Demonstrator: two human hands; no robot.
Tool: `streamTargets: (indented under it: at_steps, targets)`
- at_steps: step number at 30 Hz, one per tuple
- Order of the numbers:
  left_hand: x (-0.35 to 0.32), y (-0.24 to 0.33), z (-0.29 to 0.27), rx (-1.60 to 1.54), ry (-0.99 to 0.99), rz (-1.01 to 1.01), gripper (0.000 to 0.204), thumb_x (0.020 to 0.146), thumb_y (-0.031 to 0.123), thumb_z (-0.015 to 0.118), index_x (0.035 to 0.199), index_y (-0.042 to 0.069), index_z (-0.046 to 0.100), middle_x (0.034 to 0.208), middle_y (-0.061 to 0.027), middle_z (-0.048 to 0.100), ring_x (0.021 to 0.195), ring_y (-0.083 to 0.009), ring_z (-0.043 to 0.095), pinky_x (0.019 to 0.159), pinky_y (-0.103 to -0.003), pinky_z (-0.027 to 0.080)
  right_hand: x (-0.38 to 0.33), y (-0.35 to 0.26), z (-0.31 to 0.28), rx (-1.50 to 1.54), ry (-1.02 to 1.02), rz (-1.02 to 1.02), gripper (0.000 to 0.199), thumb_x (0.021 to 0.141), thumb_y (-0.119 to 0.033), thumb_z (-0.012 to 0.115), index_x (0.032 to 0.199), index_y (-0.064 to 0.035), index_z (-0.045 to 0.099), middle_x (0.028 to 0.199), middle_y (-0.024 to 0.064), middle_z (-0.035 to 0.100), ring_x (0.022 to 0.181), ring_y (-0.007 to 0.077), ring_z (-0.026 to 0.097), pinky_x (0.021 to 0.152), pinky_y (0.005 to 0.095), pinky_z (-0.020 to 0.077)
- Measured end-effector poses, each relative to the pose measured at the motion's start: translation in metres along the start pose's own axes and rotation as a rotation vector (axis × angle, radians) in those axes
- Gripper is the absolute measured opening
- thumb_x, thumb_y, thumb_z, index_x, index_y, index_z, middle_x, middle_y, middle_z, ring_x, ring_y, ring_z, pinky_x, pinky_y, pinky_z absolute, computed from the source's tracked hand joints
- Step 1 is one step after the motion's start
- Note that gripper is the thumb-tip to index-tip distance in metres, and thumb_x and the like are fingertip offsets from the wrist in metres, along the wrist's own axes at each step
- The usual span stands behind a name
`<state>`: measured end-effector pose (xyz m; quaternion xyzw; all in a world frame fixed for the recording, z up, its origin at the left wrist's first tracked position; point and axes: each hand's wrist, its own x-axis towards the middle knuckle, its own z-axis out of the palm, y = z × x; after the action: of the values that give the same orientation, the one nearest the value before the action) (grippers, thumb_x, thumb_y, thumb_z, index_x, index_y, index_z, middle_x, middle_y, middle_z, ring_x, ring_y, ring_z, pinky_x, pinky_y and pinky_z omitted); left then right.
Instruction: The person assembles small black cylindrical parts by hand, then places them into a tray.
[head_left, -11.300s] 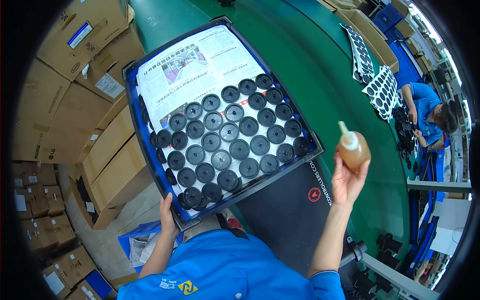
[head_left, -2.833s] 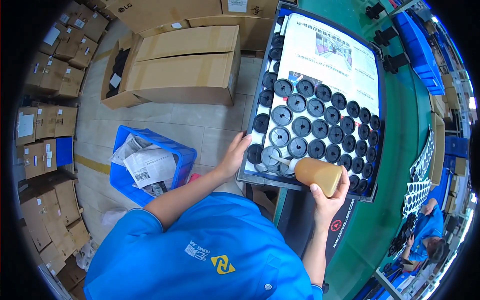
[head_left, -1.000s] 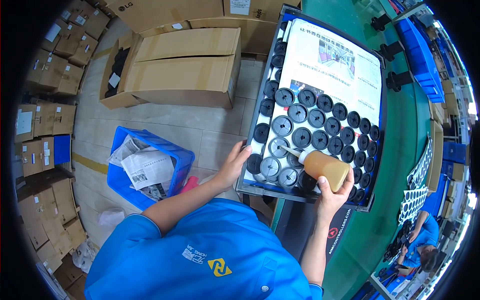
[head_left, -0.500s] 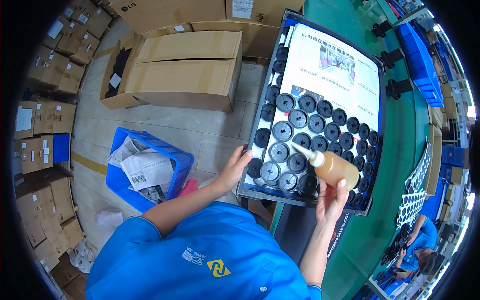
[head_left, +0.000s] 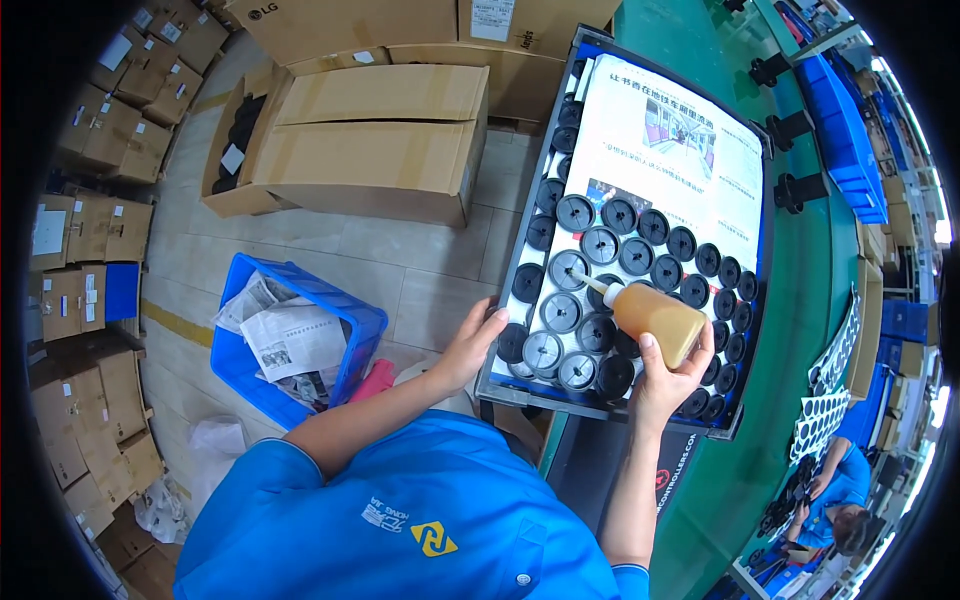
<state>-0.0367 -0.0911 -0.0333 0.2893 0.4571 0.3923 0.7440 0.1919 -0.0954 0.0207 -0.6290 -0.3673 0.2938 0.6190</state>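
Closest to me, the person's right hand [head_left: 672, 372] is wrapped around the lower body of an amber squeeze bottle [head_left: 657, 318], a firm enough grip, thumb to one side and fingers curled round the other, opened only as wide as the bottle is thick. The bottle hangs tilted above a tray [head_left: 550, 402], its pale nozzle [head_left: 594, 284] pointing left and down toward the black discs [head_left: 561, 312]; whether the tip touches one, I can't tell. I'd judge the bottle fairly light and soft-walled, giving under a squeeze, its contents liable to shift, and slick if any has run down outside; the round body seems the place to hold it, well clear of the thin nozzle. The discs look stiff and light, best taken by their rims. The left hand [head_left: 474, 343] touches the tray's left edge; I can't see whether its fingers close underneath. Past the discs lies newspaper [head_left: 650, 185] in the tray's far part, with the green tabletop [head_left: 705, 490] alongside, and farther right a co-worker [head_left: 846, 478] bends over black parts.
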Motion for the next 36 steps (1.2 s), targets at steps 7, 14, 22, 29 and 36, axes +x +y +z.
streamTargets:
  at_steps: [7, 14, 22, 29, 36]
  targets:
    - [0.000, 0.000, 0.000, -0.011, -0.004, 0.000, 0.050, 0.098, 0.032, 0.041, 0.134, -0.001, 0.032, 0.127, -0.0177, 0.045, 0.113, -0.0214, 0.047, 0.094, -0.031, 0.038, 0.000, 0.001, -0.001, -0.069, -0.018, -0.046, 0.075, 0.073, -0.003, 0.074, 0.136, -0.0039, 0.033, 0.131, 0.0163, 0.043, 0.115, 0.0279, 0.048, 0.095, 0.0354, 0.0418]
    - [0.000, -0.002, -0.002, 0.001, 0.009, -0.015, 0.049, 0.098, 0.031, 0.041, 0.134, -0.001, 0.032, 0.128, -0.0176, 0.045, 0.113, -0.0213, 0.047, 0.094, -0.031, 0.038, 0.002, -0.002, 0.005, -0.085, -0.019, -0.030, 0.076, 0.072, -0.005, 0.075, 0.136, -0.0040, 0.034, 0.132, 0.0163, 0.042, 0.116, 0.0280, 0.048, 0.096, 0.0352, 0.0410]
    - [0.000, -0.001, -0.001, 0.003, 0.008, -0.016, 0.048, 0.098, 0.031, 0.041, 0.134, -0.001, 0.033, 0.128, -0.0173, 0.045, 0.112, -0.0212, 0.048, 0.094, -0.031, 0.038, 0.003, 0.003, -0.002, -0.075, 0.001, -0.030, 0.075, 0.072, -0.007, 0.076, 0.135, -0.0044, 0.035, 0.131, 0.0158, 0.043, 0.116, 0.0276, 0.047, 0.096, 0.0354, 0.0404]
    - [-0.001, 0.002, 0.001, 0.019, 0.005, -0.006, 0.048, 0.098, 0.031, 0.041, 0.134, 0.000, 0.032, 0.127, -0.0172, 0.045, 0.112, -0.0212, 0.048, 0.094, -0.031, 0.039, -0.001, 0.001, -0.011, 0.144, -0.020, 0.159, 0.070, 0.074, -0.008, 0.074, 0.134, -0.0043, 0.036, 0.126, 0.0155, 0.046, 0.109, 0.0280, 0.052, 0.090, 0.0358, 0.0464]
    - [-0.001, -0.001, -0.001, 0.010, 0.011, -0.051, 0.050, 0.098, 0.031, 0.041, 0.135, 0.000, 0.031, 0.127, -0.0178, 0.045, 0.112, -0.0217, 0.048, 0.094, -0.031, 0.039, 0.006, -0.009, -0.038, 0.737, 0.112, 0.439, 0.066, 0.076, -0.010, 0.072, 0.132, -0.0045, 0.037, 0.122, 0.0162, 0.048, 0.103, 0.0294, 0.056, 0.084, 0.0352, 0.0514]
